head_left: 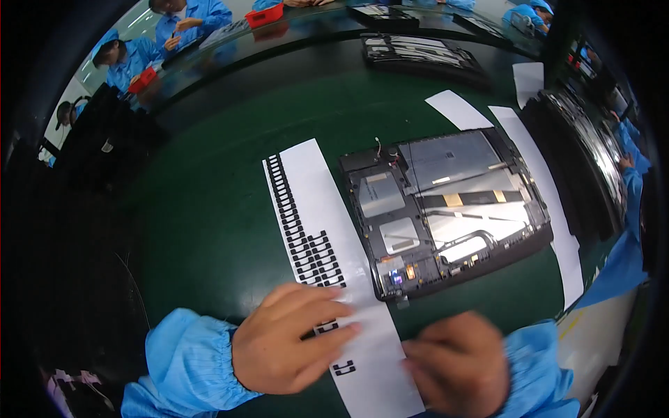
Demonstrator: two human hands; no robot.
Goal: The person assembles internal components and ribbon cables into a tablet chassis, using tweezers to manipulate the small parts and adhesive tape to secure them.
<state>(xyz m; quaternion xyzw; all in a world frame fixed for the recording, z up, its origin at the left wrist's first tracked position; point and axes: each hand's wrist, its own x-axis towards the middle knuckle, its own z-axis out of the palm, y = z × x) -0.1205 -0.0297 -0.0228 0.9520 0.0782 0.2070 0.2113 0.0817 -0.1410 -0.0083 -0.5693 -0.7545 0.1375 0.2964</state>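
Observation:
A long white backing sheet (376,376) slants across the green work surface, with rows of small black bracket-shaped stickers (286,202) along its left side. My left hand (293,341) lies over its lower part, fingers stretched and apart, hiding some stickers. One separate black sticker (344,368) shows just below the fingertips. By the sheet's right edge is my right hand (460,362), its fingers curled in and blurred; whatever they may hold is hidden. Beyond my hands sits an opened electronic device (446,202), a black-framed panel with silver plates, cables and a small lit circuit board.
White paper strips (529,153) lie beside and behind the device. At right stands a stack of similar black panels (585,153); another panel stack (421,54) is at the back. Several people in blue workwear sit across the bench, near red trays (265,14).

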